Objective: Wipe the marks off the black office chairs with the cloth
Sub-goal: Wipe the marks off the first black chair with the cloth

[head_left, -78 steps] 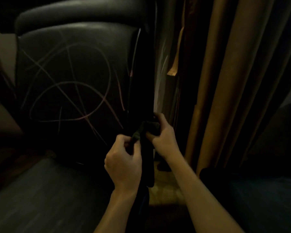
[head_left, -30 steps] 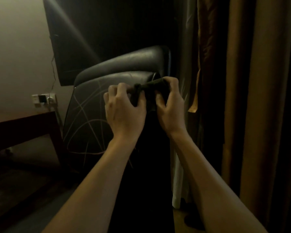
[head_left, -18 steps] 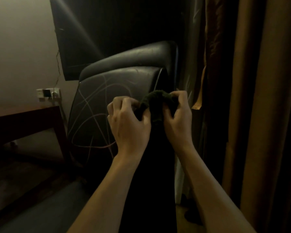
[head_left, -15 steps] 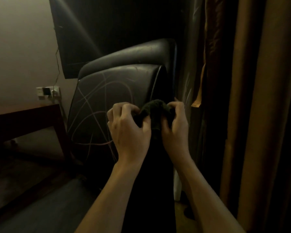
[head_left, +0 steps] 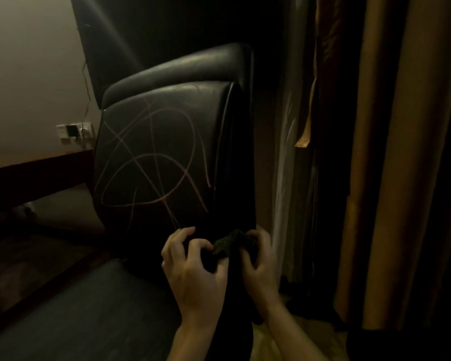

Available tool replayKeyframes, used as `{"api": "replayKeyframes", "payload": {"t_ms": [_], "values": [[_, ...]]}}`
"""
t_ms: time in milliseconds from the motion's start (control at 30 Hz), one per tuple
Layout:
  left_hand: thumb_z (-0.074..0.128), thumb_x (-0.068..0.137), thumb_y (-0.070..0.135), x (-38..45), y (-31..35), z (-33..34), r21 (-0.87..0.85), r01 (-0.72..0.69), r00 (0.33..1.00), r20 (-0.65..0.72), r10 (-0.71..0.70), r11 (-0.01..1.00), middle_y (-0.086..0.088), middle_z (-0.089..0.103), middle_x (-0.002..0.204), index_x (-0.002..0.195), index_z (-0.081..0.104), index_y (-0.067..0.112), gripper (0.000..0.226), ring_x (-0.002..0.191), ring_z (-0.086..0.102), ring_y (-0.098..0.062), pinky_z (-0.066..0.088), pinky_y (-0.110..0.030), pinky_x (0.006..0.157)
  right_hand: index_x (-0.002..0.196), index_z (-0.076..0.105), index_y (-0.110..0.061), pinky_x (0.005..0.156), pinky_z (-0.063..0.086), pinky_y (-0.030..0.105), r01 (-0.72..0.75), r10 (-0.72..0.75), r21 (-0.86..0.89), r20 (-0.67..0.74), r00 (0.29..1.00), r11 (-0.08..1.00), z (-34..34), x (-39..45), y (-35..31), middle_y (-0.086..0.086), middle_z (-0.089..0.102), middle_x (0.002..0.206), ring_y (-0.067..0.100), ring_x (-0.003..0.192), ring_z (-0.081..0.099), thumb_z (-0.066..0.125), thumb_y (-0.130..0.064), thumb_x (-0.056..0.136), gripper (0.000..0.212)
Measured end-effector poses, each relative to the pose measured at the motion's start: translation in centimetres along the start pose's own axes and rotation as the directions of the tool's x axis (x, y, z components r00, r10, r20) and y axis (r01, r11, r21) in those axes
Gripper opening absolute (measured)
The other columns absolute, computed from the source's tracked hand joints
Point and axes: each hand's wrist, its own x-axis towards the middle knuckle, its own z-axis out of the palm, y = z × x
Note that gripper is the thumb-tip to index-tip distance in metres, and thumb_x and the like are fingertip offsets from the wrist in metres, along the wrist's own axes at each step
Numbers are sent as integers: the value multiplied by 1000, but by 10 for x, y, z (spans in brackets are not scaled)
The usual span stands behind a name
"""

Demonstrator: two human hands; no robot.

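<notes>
Head view: both hands bunch a dark cloth (head_left: 231, 244) against the lower right edge of the chair (head_left: 167, 142). The left hand (head_left: 193, 272) and right hand (head_left: 258, 267) each have fingers curled round the cloth. Pale marks (head_left: 151, 162) cross the chair's back. Curtain (head_left: 391, 152) hangs right of the chair.

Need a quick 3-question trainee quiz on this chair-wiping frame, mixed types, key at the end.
1. True or false: the scribbled marks on the chair back are already wiped off.
2. Which hand grips the cloth? A) only the left hand B) only the right hand C) both
3. Fill in: the cloth sits at the chair's ____ side edge, beside the curtain.

Key: 1 false; 2 C; 3 right
</notes>
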Motion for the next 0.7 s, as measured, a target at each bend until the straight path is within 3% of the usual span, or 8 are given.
{"api": "replayKeyframes", "payload": {"t_ms": [100, 200, 333, 433, 567, 700], "values": [[86, 62, 12, 10, 4, 2, -42, -36, 998, -54, 33, 998, -9, 54, 122, 82, 62, 15, 31, 125, 41, -27, 34, -40, 102, 102, 49, -31, 80, 48, 13, -37, 37, 38, 5, 999, 999, -1, 9, -1, 5, 55, 108, 1, 95, 56, 58, -6, 93, 28], [74, 71, 22, 34, 17, -1, -59, -108, 986, -132, 99, 992, -9, 53, 125, 85, 63, 14, 20, 127, 42, -28, 34, -38, 103, 100, 50, -29, 74, 46, 8, -23, 28, 86, -50, 998, 996, 1, 25, -19, 6, 53, 111, -5, 90, 56, 58, -10, 95, 21], [71, 76, 30, 77, 38, -4, 0, -112, 976, -188, 110, 994, -10, 52, 128, 87, 64, 13, 21, 129, 40, -29, 31, -33, 101, 107, 49, -24, 76, 41, 2, 94, -92, 25, -74, 993, 995, -3, 75, -48, 1, 52, 113, -14, 91, 51, 58, -14, 94, 18], [71, 75, 32, 77, 37, 1, 71, -130, 980, -144, 139, 989, -9, 49, 132, 87, 62, 16, 22, 133, 37, -29, 29, -32, 101, 111, 47, -24, 78, 44, 4, 118, -118, -2, -3, 993, 993, 0, 72, -39, 3, 54, 118, -7, 96, 54, 56, -10, 94, 23], [77, 68, 26, 38, 15, 16, 108, -159, 984, -64, 167, 981, -10, 43, 140, 88, 60, 18, 27, 139, 30, -30, 25, -36, 109, 113, 53, -14, 83, 39, -1, 138, -138, -89, 14, 990, 986, 3, 25, 3, 6, 46, 131, -19, 103, 47, 60, 1, 89, 29], [85, 63, 16, -5, -2, 30, 112, -76, 995, -59, 83, 991, -12, 35, 150, 82, 62, 16, 31, 144, 24, -32, 24, -42, 109, 116, 55, -11, 93, 43, 8, 147, -139, -113, 73, 988, 983, 1, 2, 37, 1, 44, 133, 4, 113, 52, 63, -4, 88, 30]]}}
